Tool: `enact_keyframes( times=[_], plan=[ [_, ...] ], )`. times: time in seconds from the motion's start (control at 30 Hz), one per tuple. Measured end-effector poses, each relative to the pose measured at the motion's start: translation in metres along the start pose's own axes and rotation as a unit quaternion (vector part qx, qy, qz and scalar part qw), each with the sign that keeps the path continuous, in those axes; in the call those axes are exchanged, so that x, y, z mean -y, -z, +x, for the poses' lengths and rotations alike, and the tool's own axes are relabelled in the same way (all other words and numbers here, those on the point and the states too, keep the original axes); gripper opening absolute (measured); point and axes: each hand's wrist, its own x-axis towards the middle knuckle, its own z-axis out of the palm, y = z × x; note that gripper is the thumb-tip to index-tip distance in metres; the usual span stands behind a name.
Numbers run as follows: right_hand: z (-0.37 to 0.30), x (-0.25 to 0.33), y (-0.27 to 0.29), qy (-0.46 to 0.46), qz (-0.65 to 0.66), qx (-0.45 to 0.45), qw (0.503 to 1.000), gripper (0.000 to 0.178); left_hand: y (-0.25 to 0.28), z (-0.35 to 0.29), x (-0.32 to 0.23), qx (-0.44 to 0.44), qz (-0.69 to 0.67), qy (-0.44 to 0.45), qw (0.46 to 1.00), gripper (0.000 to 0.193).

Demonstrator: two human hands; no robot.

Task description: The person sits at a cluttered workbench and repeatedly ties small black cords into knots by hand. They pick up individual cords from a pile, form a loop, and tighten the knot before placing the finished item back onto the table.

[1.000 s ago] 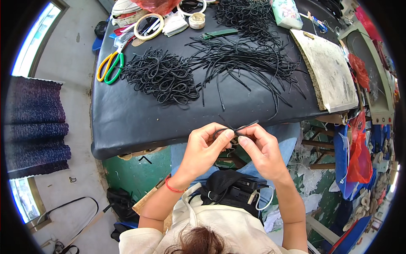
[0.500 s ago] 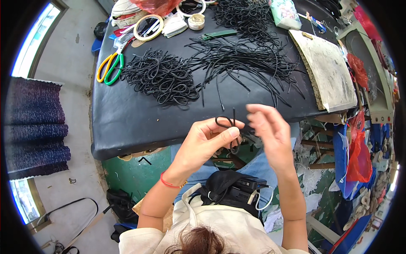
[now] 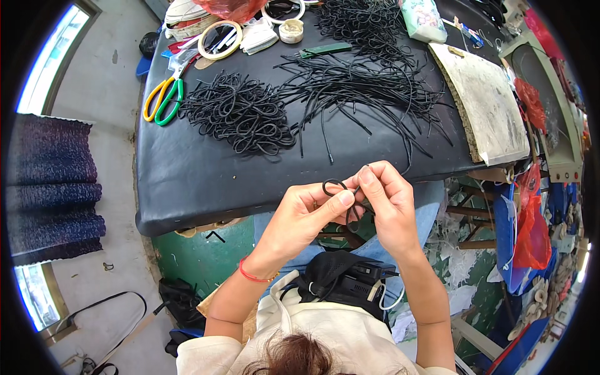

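Observation:
Between thumb and fingers, my left hand point(image 3: 307, 212) pinches a thin black cord point(image 3: 333, 182) bent into loops, one standing above the thumb and another hanging below the fingers. My right hand point(image 3: 389, 203) has come up against it, thumb and forefinger closed on an end of the same cord. Fingers of both hands partly hide where the cord crosses. Beyond my hands, on the black tabletop point(image 3: 206, 184), lie a heap of looped black cords point(image 3: 237, 115) and, to its right, a spread of straight cut cords point(image 3: 369, 94).
Yellow-and-green-handled scissors point(image 3: 164, 100) lie at the table's left. At the back are tape rolls point(image 3: 220, 40), a small round tub point(image 3: 291, 31), a green tool point(image 3: 325, 50) and more tangled cord point(image 3: 362, 25). A pale board point(image 3: 481, 103) rests at the right edge, near red plastic bags point(image 3: 530, 231).
My right hand has moved left and down to the cord and closed on its end, which stood free before. The left hand keeps its pinch, shifted only slightly.

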Motion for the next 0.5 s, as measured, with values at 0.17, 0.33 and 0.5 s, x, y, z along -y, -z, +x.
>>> enact_keyframes(
  times=[0.17,0.33,0.5],
  plan=[
    [0.002,-0.002,0.001,-0.028,0.045,0.008,0.999,0.02,-0.002,0.0,0.0,-0.008,-0.009,0.003,1.0,0.024],
    [0.007,0.003,-0.007,-0.006,0.073,-0.071,0.995,0.021,-0.003,0.006,0.013,-0.079,-0.06,-0.06,0.993,0.019],
    [-0.008,0.002,0.022,-0.007,-0.054,-0.036,0.998,0.031,-0.009,0.011,0.016,-0.117,-0.183,-0.055,0.975,0.019]
  ],
)
